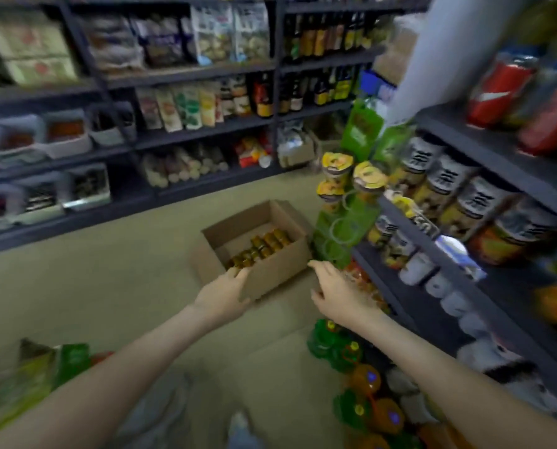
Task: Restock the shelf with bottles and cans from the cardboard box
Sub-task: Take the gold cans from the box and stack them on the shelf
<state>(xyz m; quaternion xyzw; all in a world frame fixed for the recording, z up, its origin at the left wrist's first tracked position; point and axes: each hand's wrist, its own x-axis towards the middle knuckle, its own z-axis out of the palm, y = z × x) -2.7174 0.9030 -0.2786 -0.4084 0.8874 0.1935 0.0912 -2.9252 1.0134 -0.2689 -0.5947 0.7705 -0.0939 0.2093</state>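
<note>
Head view: both forearms stretch forward and down toward the box (280, 270) on the floor. The left hand (227, 291) grips its near rim, fingers hooked inside (blurred). The right hand (335, 294) hovers just right of it, fingers spread, holding nothing. Bottles (261, 247) lie inside the box; the shelf (484, 153) stands to its right.

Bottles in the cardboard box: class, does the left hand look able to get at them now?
Probably yes. The left hand is at the near rim of the open cardboard box, and nothing covers the bottles.
</note>
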